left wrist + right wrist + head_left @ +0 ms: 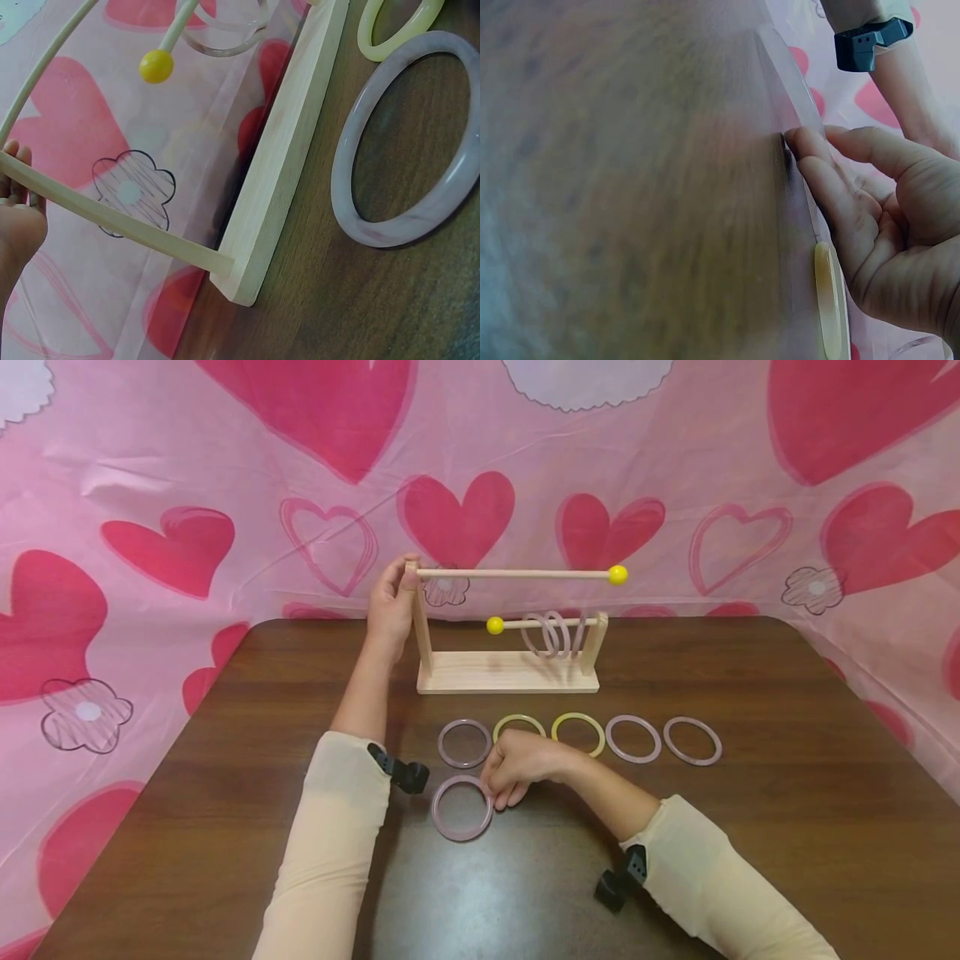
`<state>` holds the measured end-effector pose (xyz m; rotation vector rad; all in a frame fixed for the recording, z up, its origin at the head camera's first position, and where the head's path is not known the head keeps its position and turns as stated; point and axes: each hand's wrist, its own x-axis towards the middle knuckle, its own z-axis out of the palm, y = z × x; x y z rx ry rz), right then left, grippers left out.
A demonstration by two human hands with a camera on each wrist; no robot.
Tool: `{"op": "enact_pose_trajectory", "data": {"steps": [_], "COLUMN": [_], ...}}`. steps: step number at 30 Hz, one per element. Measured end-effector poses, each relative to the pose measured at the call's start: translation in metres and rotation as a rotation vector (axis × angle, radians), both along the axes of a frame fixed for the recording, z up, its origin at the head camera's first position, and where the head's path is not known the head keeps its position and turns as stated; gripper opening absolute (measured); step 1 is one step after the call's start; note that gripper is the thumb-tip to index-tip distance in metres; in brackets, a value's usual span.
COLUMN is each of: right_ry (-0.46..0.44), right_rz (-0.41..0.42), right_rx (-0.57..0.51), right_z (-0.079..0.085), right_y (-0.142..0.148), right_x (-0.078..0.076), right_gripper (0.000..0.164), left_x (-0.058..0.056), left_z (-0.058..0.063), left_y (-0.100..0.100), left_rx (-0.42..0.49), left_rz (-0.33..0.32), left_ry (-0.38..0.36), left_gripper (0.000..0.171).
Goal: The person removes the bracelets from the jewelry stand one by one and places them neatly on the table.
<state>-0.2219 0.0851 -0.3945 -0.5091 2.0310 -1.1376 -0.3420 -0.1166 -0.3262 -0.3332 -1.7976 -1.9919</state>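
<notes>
My left hand (392, 610) grips the top of the tall post (422, 627) of a wooden bangle stand (507, 673). In the left wrist view its fingers (16, 169) wrap round that post. Low over the table's near middle, my right hand (521, 766) pinches the right edge of a pale purple bangle (462, 837) between thumb and fingertips. The right wrist view shows this bangle (791, 75) edge-on at the fingertips. A bare upper rod (517, 574) ends in a yellow ball (617, 575). Several pale purple bangles (551, 635) hang on the shorter lower rod.
Behind the right hand, a row of bangles lies flat: a purple one (440, 745) at left, two yellow ones (602, 739), then two more purple ones (720, 747). A pink heart-print cloth (247, 468) hangs behind the brown table (787, 827).
</notes>
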Motion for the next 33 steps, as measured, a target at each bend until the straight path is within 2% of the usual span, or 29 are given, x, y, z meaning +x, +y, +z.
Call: {"op": "enact_pose_trajectory", "data": {"steps": [16,25,33], "right_ry": [0.033,0.03,0.026], "right_rz": [-0.011,-0.051,-0.069], "right_rx": [0.023,0.013,-0.008], "right_z": [-0.0016,-0.0004,0.0012], "right_y": [-0.0009,0.0005,0.0014], "right_x": [-0.002,-0.0033,-0.0036], "right_gripper": [0.013,0.011,0.01], "left_x": [-0.0005,-0.0007,0.0], "left_z": [0.0004,0.0011,0.0009], "left_y": [-0.0004,0.0001,0.001], "left_rx": [0.002,-0.006,0.024], "left_rz": [-0.004,0.005,-0.01], "left_ry": [0.001,-0.008,0.011], "left_gripper": [0.05,0.039,0.049]}}
